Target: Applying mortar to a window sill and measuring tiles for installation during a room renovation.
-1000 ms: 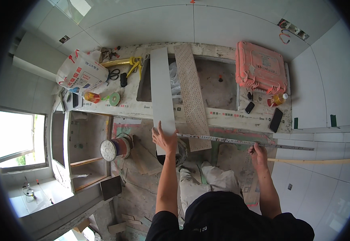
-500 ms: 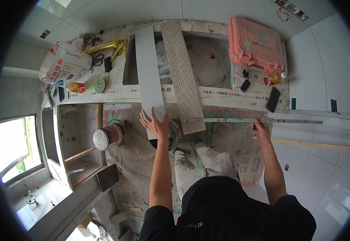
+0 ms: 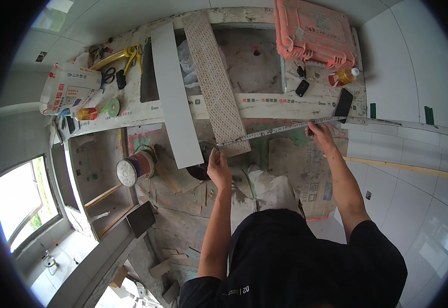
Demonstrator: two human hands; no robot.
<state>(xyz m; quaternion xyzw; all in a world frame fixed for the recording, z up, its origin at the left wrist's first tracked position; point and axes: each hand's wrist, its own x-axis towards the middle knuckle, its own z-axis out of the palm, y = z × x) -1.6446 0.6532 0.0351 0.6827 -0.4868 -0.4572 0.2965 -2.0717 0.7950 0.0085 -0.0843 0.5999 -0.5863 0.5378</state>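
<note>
While the person stood over the counter, both hands were on a tape measure:

- Tape (image 3: 278,128) ran taut, near level, from the lower end of the ribbed tile across to the right, and on along the wall edge.
- Left hand (image 3: 217,163) was closed, pinching the tape's left end at the ribbed tile's (image 3: 215,82) lower right corner. Fingers curled; thumb side hidden, so exact grip unclear.
- Right hand (image 3: 320,134) was closed on the tape further right, just below the black phone (image 3: 343,103). Fingertips pressed the tape against the counter's (image 3: 285,105) front edge.
- Ribbed tile lay lengthwise across the counter, overhanging the front edge, patterned back face up.
- White strip (image 3: 175,97) lay just left of it, roughly parallel, also overhanging the front. The two were close at the top, apart at the bottom.
- Both spanned a rectangular cut-out (image 3: 249,61) in the counter.
- Orange case (image 3: 313,31) sat at the counter's far right corner, lid shut.
- Small bottle (image 3: 343,77) with a yellow body lay just below the case; a dark key fob (image 3: 302,88) sat left of it.
- Left end of the counter: printed bag (image 3: 70,92), yellow clamp (image 3: 126,54), scissors (image 3: 108,76), green tape roll (image 3: 113,107).
- Below the counter: a cable reel (image 3: 134,168) on its side, left of the left hand; white sacks (image 3: 265,187) on the floor between the forearms.
- Right side was tiled wall (image 3: 414,77); window (image 3: 21,205) at lower left.
</note>
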